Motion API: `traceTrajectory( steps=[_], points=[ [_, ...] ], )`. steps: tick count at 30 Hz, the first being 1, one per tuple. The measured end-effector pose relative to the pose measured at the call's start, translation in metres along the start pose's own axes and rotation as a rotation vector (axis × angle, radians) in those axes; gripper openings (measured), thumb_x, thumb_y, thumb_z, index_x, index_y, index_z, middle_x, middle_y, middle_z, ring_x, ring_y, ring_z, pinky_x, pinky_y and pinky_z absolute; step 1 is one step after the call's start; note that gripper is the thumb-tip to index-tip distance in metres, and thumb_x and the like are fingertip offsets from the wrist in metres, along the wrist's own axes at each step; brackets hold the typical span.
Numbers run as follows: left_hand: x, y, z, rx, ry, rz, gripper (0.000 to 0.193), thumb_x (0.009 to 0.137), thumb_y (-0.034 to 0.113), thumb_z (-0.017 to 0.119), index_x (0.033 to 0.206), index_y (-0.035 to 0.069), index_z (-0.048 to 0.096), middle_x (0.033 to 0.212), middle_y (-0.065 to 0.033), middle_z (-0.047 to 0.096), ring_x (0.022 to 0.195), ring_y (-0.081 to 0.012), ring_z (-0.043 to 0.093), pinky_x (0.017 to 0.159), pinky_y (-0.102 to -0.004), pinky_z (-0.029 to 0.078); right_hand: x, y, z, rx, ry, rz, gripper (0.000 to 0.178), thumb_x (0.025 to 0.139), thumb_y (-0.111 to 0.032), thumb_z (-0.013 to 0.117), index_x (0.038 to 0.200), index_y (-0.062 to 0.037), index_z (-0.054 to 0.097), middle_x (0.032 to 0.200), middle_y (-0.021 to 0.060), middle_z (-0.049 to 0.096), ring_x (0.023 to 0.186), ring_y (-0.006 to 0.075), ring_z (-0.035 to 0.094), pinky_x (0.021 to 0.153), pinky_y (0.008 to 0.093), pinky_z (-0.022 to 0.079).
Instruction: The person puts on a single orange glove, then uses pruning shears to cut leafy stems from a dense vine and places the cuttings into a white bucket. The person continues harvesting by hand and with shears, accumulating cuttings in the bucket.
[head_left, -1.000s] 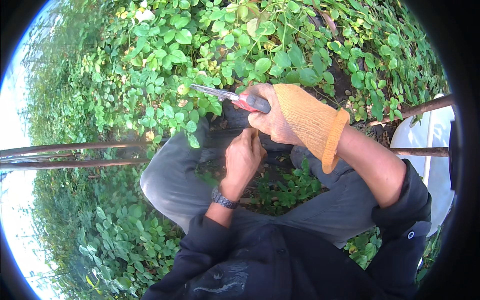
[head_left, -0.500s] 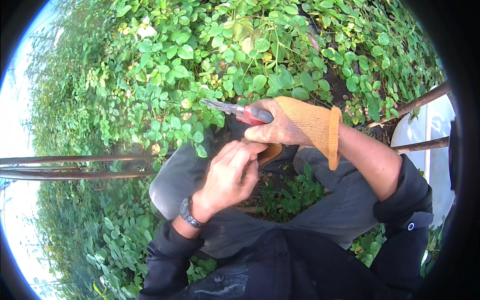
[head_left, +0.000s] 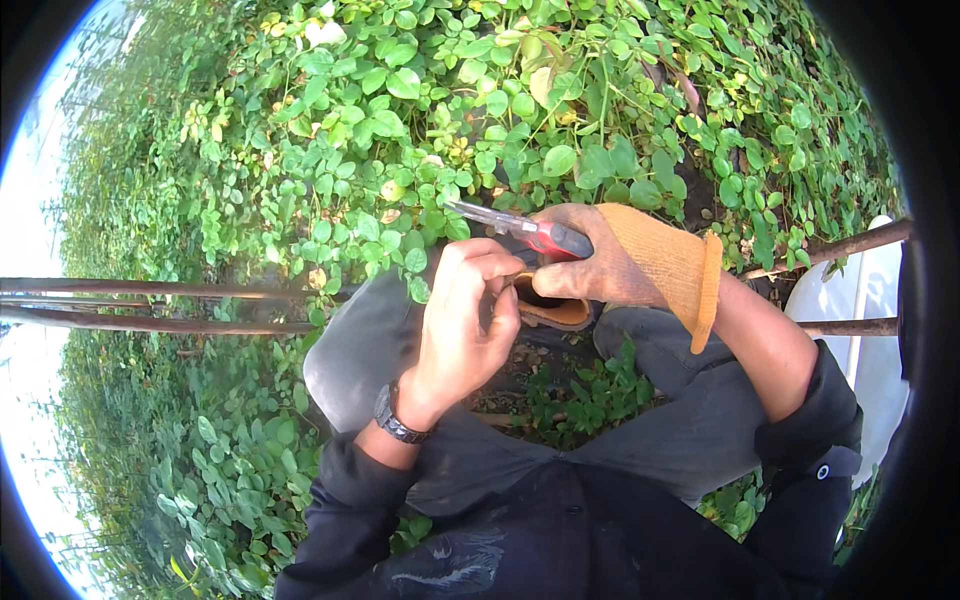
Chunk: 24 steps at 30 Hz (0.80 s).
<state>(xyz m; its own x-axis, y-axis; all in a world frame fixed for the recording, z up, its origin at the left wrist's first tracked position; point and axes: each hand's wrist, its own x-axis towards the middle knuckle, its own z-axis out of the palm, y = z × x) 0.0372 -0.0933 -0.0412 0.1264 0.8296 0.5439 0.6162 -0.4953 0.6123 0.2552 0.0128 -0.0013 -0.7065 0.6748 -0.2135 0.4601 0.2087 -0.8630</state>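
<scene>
- Right hand (head_left: pixel 590 260): orange work glove (head_left: pixel 665 260) on, cuff past the wrist. That side looked done.
- Same hand was clamped on the red-handled pruning shears (head_left: pixel 550 238), blades pointing left over the left hand's fingers. Blade gap too small to call.
- Left hand (head_left: pixel 465 305): bare, dark wristwatch (head_left: pixel 400 415) on the wrist. Fingers curled, tips drawn in at the left end of an orange-brown piece's rim; couldn't tell whether they actually pinched it.
- That loose piece (head_left: pixel 563 320) looked like a second glove, judging by colour and cuff shape. It sat just below the right thumb, mouth open, between the two hands, above the gap between the grey trouser legs (head_left: pixel 360 340).
- Status, my read: one hand covered, one not. Loose piece opened up, no left fingers seen fully inside. Left side outstanding.
- Shears weren't on any stem; leafy plants (head_left: pixel 400 110) stood beyond the blades. No cut visible.
</scene>
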Motion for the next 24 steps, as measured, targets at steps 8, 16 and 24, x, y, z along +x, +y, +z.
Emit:
traceTrajectory(
  steps=[8,16,24],
  points=[
    [-0.001,0.001,-0.004,-0.096,0.014,-0.069,0.038,0.085,-0.012,0.079,0.116,0.008,0.068,0.111,-0.0112,0.069,0.1,-0.0285,0.07,0.088,-0.0372,0.057,0.003,0.002,0.017,-0.161,0.147,0.041,0.049,0.095,-0.021,0.076,0.141,-0.0045,0.069,0.112,0.0174,0.077,0.1,0.0251,0.075,0.091,0.0389,0.059],
    [0.003,-0.006,-0.001,0.082,0.056,0.051,0.027,0.088,-0.012,0.075,0.109,0.005,0.074,0.109,-0.0126,0.074,0.099,-0.0304,0.072,0.086,-0.0388,0.059,0.002,0.004,0.029,-0.12,0.221,0.134,0.046,0.091,-0.02,0.08,0.132,-0.0012,0.072,0.094,0.014,0.076,0.084,0.0222,0.071,0.081,0.0376,0.059],
    [-0.001,0.013,0.017,-0.042,-0.009,0.003,0.025,0.089,-0.011,0.071,0.112,0.0,0.069,0.109,-0.018,0.074,0.095,-0.0361,0.076,0.083,-0.0407,0.062,0.006,0.013,0.037,-0.123,0.244,0.149,0.049,0.09,-0.024,0.084,0.129,0.0018,0.072,0.087,0.012,0.07,0.078,0.0183,0.06,0.076,0.0381,0.057]
  ],
)
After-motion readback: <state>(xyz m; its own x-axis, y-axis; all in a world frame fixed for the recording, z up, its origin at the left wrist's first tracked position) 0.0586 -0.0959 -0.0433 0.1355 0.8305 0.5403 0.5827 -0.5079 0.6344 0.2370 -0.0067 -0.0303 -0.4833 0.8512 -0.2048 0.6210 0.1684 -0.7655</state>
